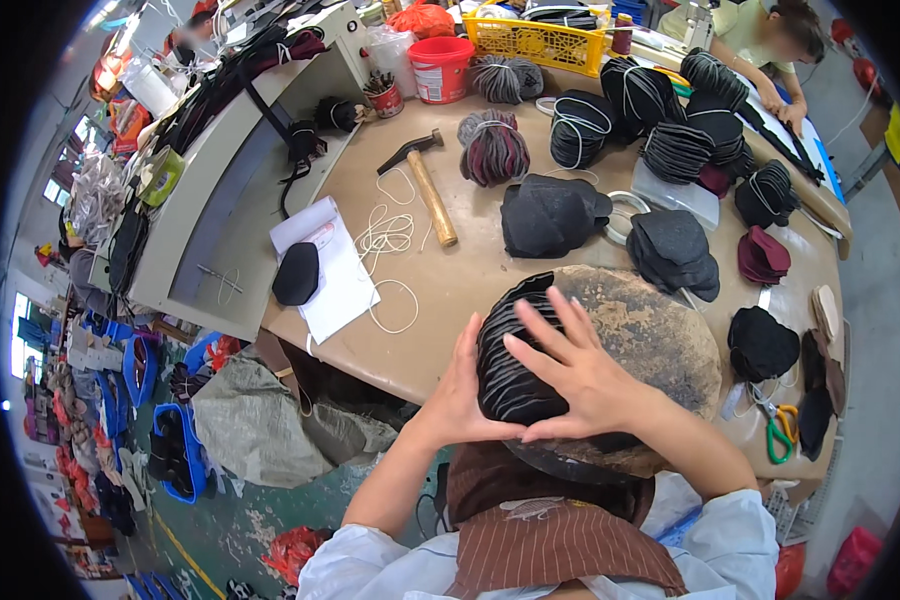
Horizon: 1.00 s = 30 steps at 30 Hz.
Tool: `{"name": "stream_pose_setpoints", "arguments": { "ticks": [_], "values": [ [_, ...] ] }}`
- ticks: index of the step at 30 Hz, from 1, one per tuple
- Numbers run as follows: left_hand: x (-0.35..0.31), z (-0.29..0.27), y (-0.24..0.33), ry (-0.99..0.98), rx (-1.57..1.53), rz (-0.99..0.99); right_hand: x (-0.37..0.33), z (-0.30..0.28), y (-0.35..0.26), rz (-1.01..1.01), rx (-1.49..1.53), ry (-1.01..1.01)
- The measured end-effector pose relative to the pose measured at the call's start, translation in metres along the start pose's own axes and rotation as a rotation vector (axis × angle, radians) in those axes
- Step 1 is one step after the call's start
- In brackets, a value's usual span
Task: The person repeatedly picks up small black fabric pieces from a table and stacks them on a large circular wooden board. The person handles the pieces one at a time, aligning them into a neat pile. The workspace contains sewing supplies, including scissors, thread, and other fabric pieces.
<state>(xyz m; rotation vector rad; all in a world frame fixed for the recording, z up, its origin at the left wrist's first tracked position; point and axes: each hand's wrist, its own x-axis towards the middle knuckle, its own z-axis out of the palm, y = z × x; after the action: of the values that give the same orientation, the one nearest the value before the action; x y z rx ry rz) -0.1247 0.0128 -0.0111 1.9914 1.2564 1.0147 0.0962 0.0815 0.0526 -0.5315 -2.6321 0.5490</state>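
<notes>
The stack of black fabric pieces (510,350) sits directly between my two hands, on the left part of the round, worn block (670,330) at the near edge of the table (370,345). Its row of layers runs roughly away from me, while the pale edges of the pieces cross it at a slant. My left hand (460,400) is open along the stack's left side, fingers pointing away from me. My right hand (585,375) is spread wide, reaching in from the right with its fingers over the top. Both are right at the stack, so neither is clearly nearer. My thumbs almost meet at its near end, while the far end stands free of my palms. I can't tell how firmly either hand presses. To the right of the stack, much of the block's scuffed top lies bare; beyond the block rests another dark bundle (552,215).
</notes>
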Motion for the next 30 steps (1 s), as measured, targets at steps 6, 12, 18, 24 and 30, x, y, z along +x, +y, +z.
{"name": "stream_pose_setpoints", "arguments": {
  "ticks": [6,12,18,24,30],
  "values": [
    [0.0,-0.005,0.007,-0.099,-0.126,-0.022,0.016,-0.001,-0.005,-0.114,-0.001,-0.164],
    [0.006,0.0,0.015,-0.094,-0.033,-0.131,0.028,-0.003,0.022,-0.094,0.122,0.007],
    [-0.011,0.028,-0.005,0.131,-0.063,-0.022,-0.002,-0.007,0.041,-0.03,0.244,-0.21],
    [0.008,0.037,-0.001,0.299,-0.035,0.156,-0.011,-0.004,0.015,-0.034,0.182,-0.038],
    [0.013,0.018,-0.001,0.03,-0.014,0.119,-0.005,0.0,0.015,0.078,0.061,-0.022]
  ]
}}
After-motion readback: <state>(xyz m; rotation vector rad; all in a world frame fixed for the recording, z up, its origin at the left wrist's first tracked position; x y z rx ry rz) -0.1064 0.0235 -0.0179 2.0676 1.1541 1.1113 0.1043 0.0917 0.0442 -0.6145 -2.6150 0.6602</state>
